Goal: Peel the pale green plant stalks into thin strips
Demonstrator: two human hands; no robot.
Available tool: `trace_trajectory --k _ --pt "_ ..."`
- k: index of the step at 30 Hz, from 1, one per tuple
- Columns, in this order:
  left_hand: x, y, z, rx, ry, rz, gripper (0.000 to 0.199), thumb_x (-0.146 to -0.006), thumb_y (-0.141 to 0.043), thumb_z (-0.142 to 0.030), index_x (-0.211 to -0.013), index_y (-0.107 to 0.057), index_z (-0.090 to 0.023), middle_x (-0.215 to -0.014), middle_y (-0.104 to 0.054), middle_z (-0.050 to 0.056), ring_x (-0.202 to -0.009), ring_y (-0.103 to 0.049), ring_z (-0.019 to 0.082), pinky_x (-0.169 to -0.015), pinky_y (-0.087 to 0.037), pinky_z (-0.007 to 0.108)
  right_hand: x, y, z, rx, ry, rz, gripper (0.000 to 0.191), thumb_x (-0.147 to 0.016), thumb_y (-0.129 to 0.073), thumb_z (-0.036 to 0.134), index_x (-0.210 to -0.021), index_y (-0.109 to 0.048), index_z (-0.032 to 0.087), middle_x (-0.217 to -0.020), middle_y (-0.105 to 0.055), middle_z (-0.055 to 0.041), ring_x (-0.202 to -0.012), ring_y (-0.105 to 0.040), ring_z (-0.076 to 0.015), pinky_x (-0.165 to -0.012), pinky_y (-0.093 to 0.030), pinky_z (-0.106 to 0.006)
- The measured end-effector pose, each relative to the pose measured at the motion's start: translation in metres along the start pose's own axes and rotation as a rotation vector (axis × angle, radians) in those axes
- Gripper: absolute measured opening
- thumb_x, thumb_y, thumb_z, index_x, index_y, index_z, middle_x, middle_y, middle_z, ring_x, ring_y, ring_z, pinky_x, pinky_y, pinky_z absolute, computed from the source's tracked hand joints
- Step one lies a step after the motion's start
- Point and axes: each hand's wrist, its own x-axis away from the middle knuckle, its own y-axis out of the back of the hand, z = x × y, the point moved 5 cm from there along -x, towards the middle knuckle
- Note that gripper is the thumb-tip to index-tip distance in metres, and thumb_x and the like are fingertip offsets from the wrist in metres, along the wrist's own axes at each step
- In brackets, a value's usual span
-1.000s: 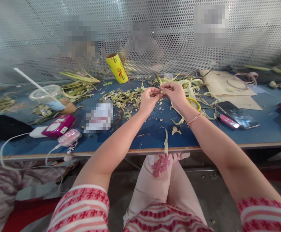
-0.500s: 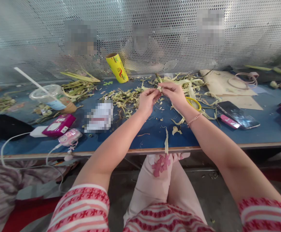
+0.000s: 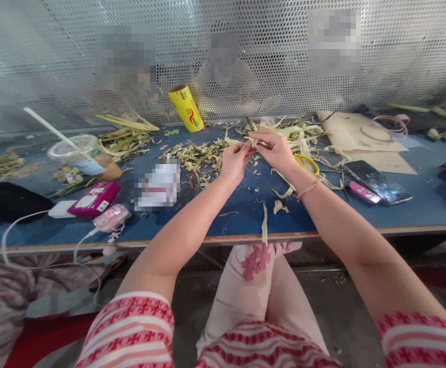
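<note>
Blue table [image 3: 238, 225]. Heap of shredded plant scraps [image 3: 196, 158] just left of the hands; pale leaf strips [image 3: 302, 138] beyond the right wrist. Left hand [image 3: 233, 162] and right hand [image 3: 274, 151] meet over the table, fingers narrow, apparently pinching a small pale plant piece [image 3: 252, 142] between them. Step in hand: fine picking, I judge; next move calls for light, steady fingertip control.

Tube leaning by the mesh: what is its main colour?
The tube is yellow, seen in the head view.
</note>
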Motion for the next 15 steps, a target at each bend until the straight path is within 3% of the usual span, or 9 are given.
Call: trace_trajectory --k 7,15 --pt "-0.003 0.0 0.002 -0.051 -0.023 0.022 0.018 -0.085 -0.063 -0.028 -0.071 -0.061 -0.017 -0.074 -0.065 0.002 -0.089 -0.067 0.013 -0.091 -0.053 0.032 -0.001 -0.007 -0.012 -0.103 -0.063 -0.002 0.036 -0.077 -0.067 0.019 -0.113 -0.069 0.023 -0.123 -0.065 -0.0063 -0.113 -0.061 -0.0199 -0.103 -0.049 -0.04" --pt "-0.004 0.0 0.0 -0.059 -0.061 0.038 0.02 -0.081 -0.069 -0.035 -0.074 -0.062 -0.017 -0.076 -0.068 0.003 -0.089 -0.067 0.014 -0.092 -0.054 0.034 -0.004 -0.006 -0.019 -0.173 -0.12 -0.077 0.037 -0.072 -0.073 0.025 -0.108 -0.067 0.021 -0.114 -0.068 -0.0059 -0.105 -0.063 -0.0186 -0.098 -0.051 -0.038"
